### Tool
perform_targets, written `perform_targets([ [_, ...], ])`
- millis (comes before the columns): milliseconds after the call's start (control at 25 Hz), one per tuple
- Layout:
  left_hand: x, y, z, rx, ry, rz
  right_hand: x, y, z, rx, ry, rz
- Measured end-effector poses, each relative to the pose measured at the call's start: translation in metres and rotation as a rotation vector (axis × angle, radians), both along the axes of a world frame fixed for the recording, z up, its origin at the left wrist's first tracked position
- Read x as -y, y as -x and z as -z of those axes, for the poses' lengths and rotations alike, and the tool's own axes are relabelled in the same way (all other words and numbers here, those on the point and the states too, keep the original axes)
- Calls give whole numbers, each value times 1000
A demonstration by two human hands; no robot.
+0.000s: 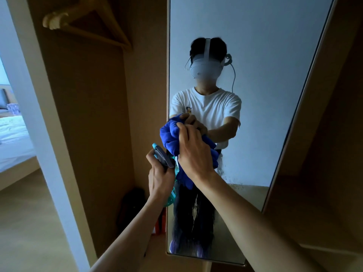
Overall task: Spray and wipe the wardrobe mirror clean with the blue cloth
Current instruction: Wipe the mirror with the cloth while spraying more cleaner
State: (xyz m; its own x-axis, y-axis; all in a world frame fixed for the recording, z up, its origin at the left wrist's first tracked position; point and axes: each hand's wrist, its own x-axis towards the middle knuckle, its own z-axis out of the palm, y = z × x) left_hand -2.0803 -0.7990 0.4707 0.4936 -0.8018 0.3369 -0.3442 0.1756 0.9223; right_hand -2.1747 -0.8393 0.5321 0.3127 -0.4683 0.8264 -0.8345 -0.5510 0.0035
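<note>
**Forearms out, cloth at the glass: we were at the wiping step**

Our right grip (194,152) was curled round the bunched blue cloth (170,138). It held the cloth at the mirror (255,95), near the left edge and about mid-height. The cloth seemed to touch the glass, though we could not be sure. Our left grip (159,175) was closed round the spray bottle (164,159), just below and beside the cloth.

Droplets (231,179) and runs lay on the lower glass, so we judged that part sprayed and the wiping in hand. The next move called for firm strokes down over the wet patch, with the bottle held clear of the cloth. The upper glass looked dry.

Outward, the wardrobe (88,114) stood open, with a wooden hanger (78,22) above and something dark on its floor. A bed (13,144) showed beyond it on the left.
</note>
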Motion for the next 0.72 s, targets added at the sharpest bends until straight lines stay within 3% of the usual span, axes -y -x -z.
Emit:
perform_targets([
  [320,0,9,2,22,-8,-52,4,73,-2,195,-45,74],
  [720,6,24,5,87,-20,-152,15,200,1,300,39,130],
])
